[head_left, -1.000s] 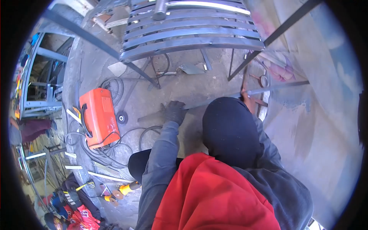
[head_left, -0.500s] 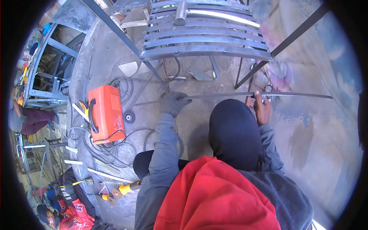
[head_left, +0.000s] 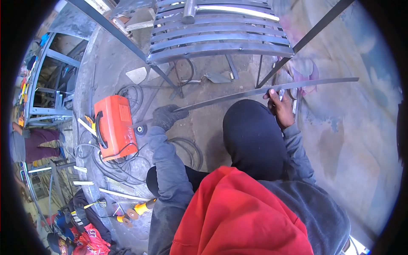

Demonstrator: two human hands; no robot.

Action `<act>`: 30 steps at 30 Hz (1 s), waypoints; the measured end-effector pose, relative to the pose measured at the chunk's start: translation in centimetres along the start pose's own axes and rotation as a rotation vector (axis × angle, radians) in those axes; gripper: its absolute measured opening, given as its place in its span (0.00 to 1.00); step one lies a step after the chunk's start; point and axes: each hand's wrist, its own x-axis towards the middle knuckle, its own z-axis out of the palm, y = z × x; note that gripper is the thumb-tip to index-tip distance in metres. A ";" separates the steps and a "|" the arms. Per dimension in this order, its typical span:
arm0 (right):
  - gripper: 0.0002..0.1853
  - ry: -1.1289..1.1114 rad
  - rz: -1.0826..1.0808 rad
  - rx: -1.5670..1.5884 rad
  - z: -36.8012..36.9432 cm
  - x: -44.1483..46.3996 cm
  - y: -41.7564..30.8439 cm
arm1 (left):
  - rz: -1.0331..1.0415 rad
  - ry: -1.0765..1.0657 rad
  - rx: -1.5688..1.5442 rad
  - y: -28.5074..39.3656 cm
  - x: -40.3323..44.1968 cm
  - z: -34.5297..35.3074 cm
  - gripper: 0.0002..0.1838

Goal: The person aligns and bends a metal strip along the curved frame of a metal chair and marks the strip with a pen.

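A long flat metal bar (head_left: 229,97) stretches across in front of me, its right end higher than its left. My left hand (head_left: 168,117), in a dark grey glove, is closed around the bar toward its left part. Bare, my right hand (head_left: 280,106) grips the bar farther right, thumb and fingers against it; a small shiny item shows by those fingers, too small to name. Beyond the bar stands a metal chair frame with a slatted seat (head_left: 221,41). A hammer (head_left: 190,12) with a shiny handle lies on the slats.
An orange welding machine (head_left: 114,127) with coiled cables (head_left: 135,100) sits on the floor at left. Yellow angle grinders (head_left: 142,208) and pale metal strips (head_left: 123,195) lie nearer. Two other people are at the far left, beside a metal frame (head_left: 51,111). A patterned cloth (head_left: 361,127) hangs at right.
The bar has tilted, its right end rising and its left end dropping. My left hand has moved left and slightly down with it; my right hand still grips it. The view has shifted a little.
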 end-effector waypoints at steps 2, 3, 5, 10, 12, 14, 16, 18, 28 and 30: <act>0.18 -0.017 -0.022 -0.074 0.2 -0.3 -1.0 | -0.028 -0.123 -0.116 -0.2 0.0 0.8 0.35; 0.19 -0.030 -0.037 -0.144 0.4 -0.5 -1.5 | -0.031 -0.121 -0.118 0.4 -0.2 0.8 0.35; 0.18 -0.001 -0.121 -0.133 0.7 -0.5 -2.3 | -0.001 -0.055 0.081 2.2 -0.1 0.9 0.35; 0.15 0.123 -0.239 -0.033 0.5 -1.2 -6.2 | 0.109 0.072 -0.068 3.9 1.0 2.4 0.35; 0.15 0.111 -0.286 -0.058 0.3 -1.1 -6.9 | 0.135 0.097 -0.145 4.9 1.2 3.0 0.36; 0.14 0.102 -0.329 -0.081 0.3 -1.5 -8.1 | 0.209 0.173 -0.149 5.3 1.8 4.3 0.36; 0.15 0.233 -0.463 -0.200 0.6 -2.3 -10.2 | 0.268 0.231 -0.191 6.7 2.1 5.5 0.35; 0.16 0.267 -0.492 -0.247 0.0 -2.4 -11.6 | 0.316 0.287 -0.237 8.2 2.0 6.4 0.33; 0.20 0.325 -0.606 -0.406 0.3 -2.0 -13.3 | 0.355 0.543 -0.312 10.3 3.5 10.9 0.17; 0.21 0.343 -0.605 -0.392 0.7 -1.9 -13.3 | 0.393 0.551 -0.336 10.1 4.2 10.9 0.16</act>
